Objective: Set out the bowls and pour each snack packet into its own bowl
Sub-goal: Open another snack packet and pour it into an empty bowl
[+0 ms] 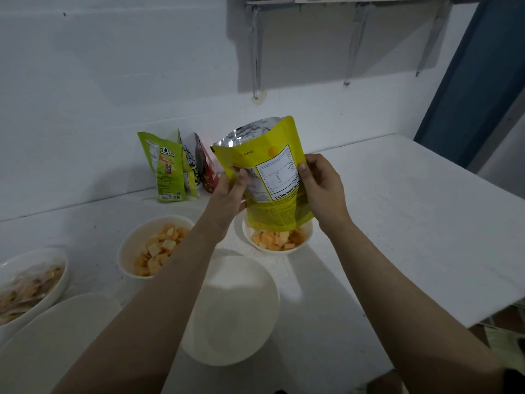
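I hold a yellow snack packet upright above a small white bowl of orange square crackers. Its torn top is open and shows silver foil inside. My left hand grips the packet's left edge and my right hand grips its right edge. To the left stands a second white bowl holding orange and pale crackers. A third bowl at the far left holds brownish snacks. In front sits a large white bowl with nothing in it. Another white dish lies at the lower left.
Against the back wall lean a green Deka packet, a white and black packet and a red packet. The white table ends at a right edge near a blue door. A wall shelf hangs above.
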`<state>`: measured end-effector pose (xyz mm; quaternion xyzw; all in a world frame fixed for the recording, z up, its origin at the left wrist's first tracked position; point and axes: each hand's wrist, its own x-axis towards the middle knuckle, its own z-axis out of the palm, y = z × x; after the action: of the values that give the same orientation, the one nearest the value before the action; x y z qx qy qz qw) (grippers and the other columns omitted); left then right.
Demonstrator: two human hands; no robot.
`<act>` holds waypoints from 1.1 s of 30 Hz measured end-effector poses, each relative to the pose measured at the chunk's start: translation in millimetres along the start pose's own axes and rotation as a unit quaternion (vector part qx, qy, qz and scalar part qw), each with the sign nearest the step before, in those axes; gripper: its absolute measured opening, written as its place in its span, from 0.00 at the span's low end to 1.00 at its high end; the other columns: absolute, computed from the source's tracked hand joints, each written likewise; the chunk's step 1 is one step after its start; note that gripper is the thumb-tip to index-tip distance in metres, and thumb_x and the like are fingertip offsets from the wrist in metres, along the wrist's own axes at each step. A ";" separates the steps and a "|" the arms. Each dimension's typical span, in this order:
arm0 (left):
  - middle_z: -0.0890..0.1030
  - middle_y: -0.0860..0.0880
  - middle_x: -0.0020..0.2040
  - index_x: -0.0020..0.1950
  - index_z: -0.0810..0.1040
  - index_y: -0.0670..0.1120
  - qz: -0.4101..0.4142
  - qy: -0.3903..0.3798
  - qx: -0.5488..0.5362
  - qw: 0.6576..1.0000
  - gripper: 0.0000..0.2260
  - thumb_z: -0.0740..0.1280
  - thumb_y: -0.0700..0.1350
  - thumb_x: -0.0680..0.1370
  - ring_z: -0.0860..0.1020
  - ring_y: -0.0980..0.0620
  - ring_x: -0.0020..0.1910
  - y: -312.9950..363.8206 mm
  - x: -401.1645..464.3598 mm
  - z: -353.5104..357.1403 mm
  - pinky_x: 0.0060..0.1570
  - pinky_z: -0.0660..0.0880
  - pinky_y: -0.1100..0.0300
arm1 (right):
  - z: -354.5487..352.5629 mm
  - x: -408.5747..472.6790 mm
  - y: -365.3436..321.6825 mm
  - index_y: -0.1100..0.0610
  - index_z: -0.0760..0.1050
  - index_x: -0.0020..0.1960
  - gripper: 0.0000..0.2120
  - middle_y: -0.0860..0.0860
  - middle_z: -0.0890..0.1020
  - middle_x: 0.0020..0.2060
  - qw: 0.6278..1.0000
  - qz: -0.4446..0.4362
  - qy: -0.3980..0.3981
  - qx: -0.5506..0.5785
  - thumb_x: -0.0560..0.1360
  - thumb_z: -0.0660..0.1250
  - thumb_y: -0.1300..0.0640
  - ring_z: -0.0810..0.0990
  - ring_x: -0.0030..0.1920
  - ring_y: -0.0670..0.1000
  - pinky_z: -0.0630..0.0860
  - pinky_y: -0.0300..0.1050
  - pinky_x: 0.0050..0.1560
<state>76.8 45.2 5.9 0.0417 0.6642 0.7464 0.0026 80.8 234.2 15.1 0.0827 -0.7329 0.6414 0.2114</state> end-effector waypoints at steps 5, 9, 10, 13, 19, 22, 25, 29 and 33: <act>0.79 0.52 0.64 0.68 0.69 0.53 0.024 -0.007 0.002 1.000 0.17 0.60 0.55 0.80 0.77 0.47 0.64 6.9 1.0 2.0 0.52 0.79 0.57 | 1.0 0.7 -3.0 0.57 0.78 0.52 0.06 0.53 0.83 0.45 1.000 -0.005 -0.003 0.013 0.81 0.63 0.58 0.79 0.45 0.47 0.77 0.53 0.50; 0.80 0.56 0.61 0.62 0.71 0.59 0.042 -0.020 0.005 0.999 0.11 0.59 0.55 0.80 0.77 0.48 0.64 16.6 1.4 3.8 0.56 0.78 0.55 | -0.2 5.0 -8.8 0.59 0.77 0.52 0.07 0.55 0.83 0.45 1.000 -0.014 -0.003 0.022 0.81 0.62 0.57 0.79 0.45 0.48 0.77 0.55 0.51; 0.80 0.56 0.61 0.61 0.71 0.59 0.049 -0.022 0.008 0.999 0.12 0.59 0.56 0.78 0.77 0.48 0.64 19.6 0.5 4.9 0.56 0.79 0.55 | -0.5 5.6 -10.7 0.59 0.77 0.53 0.07 0.55 0.83 0.46 1.000 -0.018 -0.004 0.023 0.81 0.62 0.57 0.80 0.45 0.49 0.77 0.55 0.51; 0.79 0.54 0.62 0.63 0.70 0.57 0.072 -0.034 0.008 0.997 0.16 0.61 0.57 0.76 0.77 0.48 0.65 28.6 -1.4 6.3 0.54 0.79 0.57 | -1.7 7.3 -18.1 0.58 0.77 0.53 0.06 0.56 0.83 0.47 0.999 -0.028 -0.004 0.030 0.81 0.62 0.58 0.80 0.46 0.50 0.78 0.53 0.51; 0.76 0.49 0.67 0.61 0.67 0.62 0.102 -0.037 0.030 0.994 0.16 0.66 0.53 0.76 0.76 0.48 0.66 28.1 -3.2 5.2 0.60 0.77 0.44 | -0.4 4.6 -15.6 0.54 0.76 0.51 0.05 0.48 0.82 0.43 0.999 -0.031 -0.019 0.031 0.82 0.62 0.58 0.79 0.45 0.45 0.77 0.48 0.49; 0.75 0.47 0.68 0.61 0.65 0.62 0.139 -0.054 0.026 0.988 0.23 0.72 0.43 0.75 0.75 0.47 0.67 23.2 -7.1 10.4 0.63 0.75 0.43 | 0.3 -0.8 -6.5 0.50 0.76 0.50 0.05 0.48 0.82 0.43 0.999 -0.012 -0.014 0.031 0.81 0.61 0.56 0.80 0.46 0.48 0.78 0.55 0.51; 0.74 0.47 0.67 0.61 0.62 0.61 0.159 -0.077 0.032 0.984 0.29 0.73 0.37 0.73 0.76 0.50 0.66 26.5 -10.6 17.1 0.61 0.77 0.52 | -0.2 -1.7 -5.5 0.50 0.76 0.50 0.05 0.52 0.83 0.47 0.999 0.000 -0.011 0.032 0.80 0.61 0.55 0.81 0.51 0.56 0.78 0.61 0.54; 0.73 0.43 0.68 0.61 0.60 0.61 0.185 -0.088 0.029 0.978 0.33 0.72 0.30 0.72 0.76 0.48 0.66 31.7 -9.8 22.7 0.59 0.77 0.56 | -1.0 -2.5 -7.9 0.54 0.77 0.51 0.06 0.53 0.84 0.47 1.000 0.003 -0.006 0.031 0.80 0.61 0.56 0.82 0.50 0.57 0.78 0.62 0.54; 0.73 0.43 0.68 0.62 0.63 0.63 0.201 -0.061 0.026 0.977 0.35 0.74 0.30 0.71 0.76 0.47 0.66 31.1 -9.6 19.0 0.60 0.77 0.52 | -6.6 -4.3 -7.2 0.51 0.78 0.49 0.06 0.50 0.84 0.45 1.000 0.011 -0.009 0.023 0.80 0.62 0.58 0.81 0.47 0.50 0.78 0.55 0.52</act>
<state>89.3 59.8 38.4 0.2197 0.6599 0.7103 -0.1083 88.9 238.8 20.5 0.0847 -0.7208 0.6596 0.1958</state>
